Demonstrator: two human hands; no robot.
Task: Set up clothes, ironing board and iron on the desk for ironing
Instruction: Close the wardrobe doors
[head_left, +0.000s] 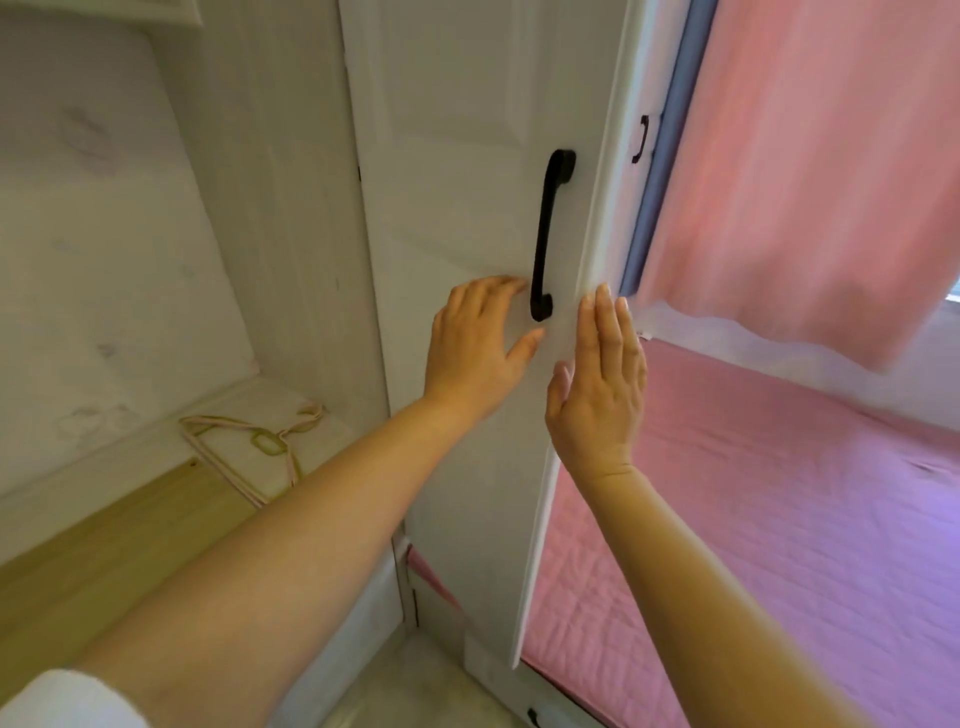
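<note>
A white cabinet door fills the centre, its black handle upright. The left hand lies flat and open on the door, fingertips at the handle's lower end. The right hand, fingers straight, rests on the door's edge. At 3 o'clock hangs a pink curtain over a pink bed. At 8 o'clock pink hangers lie on the desk.

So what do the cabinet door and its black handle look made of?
Cabinet door: looks like painted or laminated board, matte white and smooth with faint panel lines. Handle: probably metal with a satin black coat, given its soft sheen, though plastic is possible.
</note>
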